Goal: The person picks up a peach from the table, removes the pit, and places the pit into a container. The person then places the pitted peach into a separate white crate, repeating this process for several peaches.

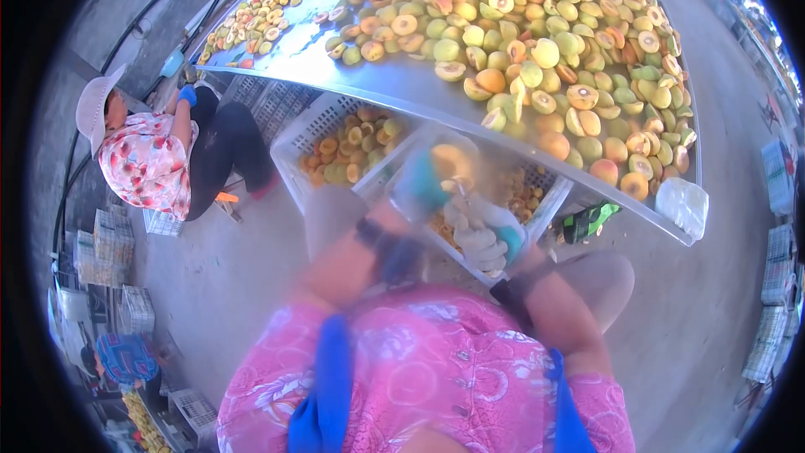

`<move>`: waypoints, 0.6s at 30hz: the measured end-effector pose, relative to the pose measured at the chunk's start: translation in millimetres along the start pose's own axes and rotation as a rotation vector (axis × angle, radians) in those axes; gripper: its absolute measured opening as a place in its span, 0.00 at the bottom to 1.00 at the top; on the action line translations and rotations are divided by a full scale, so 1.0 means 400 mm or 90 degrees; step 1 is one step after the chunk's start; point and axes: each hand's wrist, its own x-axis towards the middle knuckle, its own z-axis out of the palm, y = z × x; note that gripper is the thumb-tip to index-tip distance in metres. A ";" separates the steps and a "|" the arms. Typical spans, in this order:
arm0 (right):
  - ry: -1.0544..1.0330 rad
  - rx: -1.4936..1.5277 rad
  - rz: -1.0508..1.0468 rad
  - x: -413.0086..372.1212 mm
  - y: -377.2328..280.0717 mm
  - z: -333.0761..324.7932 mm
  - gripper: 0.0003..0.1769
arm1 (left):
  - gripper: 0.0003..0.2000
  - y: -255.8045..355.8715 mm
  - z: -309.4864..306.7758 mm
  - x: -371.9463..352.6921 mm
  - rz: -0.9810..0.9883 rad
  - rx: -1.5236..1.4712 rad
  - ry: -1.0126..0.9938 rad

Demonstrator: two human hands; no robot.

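Note:
My left hand [425,180], in a teal and pale glove smeared by motion, is closed round an apricot half [453,164] with its orange cut face showing. My right hand [480,236], in a whitish glove with a teal back, is closed on a small thin tool [459,190]. The tool's tip is at the fruit's cut face; its handle is hidden in my fingers. Both hands are over a white crate [549,201] with small brownish-orange pieces in it. Left of it, a second white crate [289,147] holds fruit halves.
A metal table [335,67] heaped with apricot halves [545,52] slopes ahead. A clear plastic bag [681,203] lies on its near right corner. A green-black bag [589,222] is underneath. Left, a co-worker [147,155] sits; stacked crates [113,235] stand behind. More crates [765,344] line the right.

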 end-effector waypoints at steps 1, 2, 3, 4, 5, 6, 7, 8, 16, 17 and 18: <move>0.093 0.041 -0.042 -0.001 0.004 0.012 0.18 | 0.20 0.021 -0.014 0.016 0.015 -0.050 -0.040; 0.089 0.038 -0.043 -0.003 0.002 0.000 0.18 | 0.20 0.051 -0.040 0.024 0.019 -0.047 -0.041; -0.034 0.060 -0.022 -0.010 0.001 -0.025 0.18 | 0.19 0.130 -0.034 0.008 -0.013 -0.154 0.024; -0.156 0.083 -0.001 -0.012 -0.001 -0.042 0.18 | 0.18 0.187 -0.046 0.003 -0.046 -0.261 0.088; -0.158 0.080 -0.001 -0.007 -0.003 -0.043 0.18 | 0.18 0.219 -0.090 0.016 0.028 0.000 0.142; -0.097 0.039 -0.033 0.003 -0.002 -0.041 0.19 | 0.18 0.239 -0.121 0.037 0.101 0.260 0.194; -0.036 0.000 -0.065 0.013 0.001 -0.041 0.19 | 0.18 0.253 -0.107 0.056 0.132 0.350 0.255; -0.037 -0.001 -0.063 0.021 0.003 -0.045 0.19 | 0.18 0.239 -0.119 0.093 0.132 0.351 0.257; -0.029 0.009 -0.054 0.059 -0.025 -0.081 0.19 | 0.37 0.218 0.036 0.371 -0.072 0.850 0.150; -0.028 0.006 -0.059 0.058 -0.029 -0.088 0.19 | 0.37 0.203 0.053 0.394 -0.066 0.849 0.147; -0.069 -0.004 -0.061 0.059 -0.028 -0.097 0.20 | 0.29 0.174 0.053 0.415 -0.063 0.833 0.226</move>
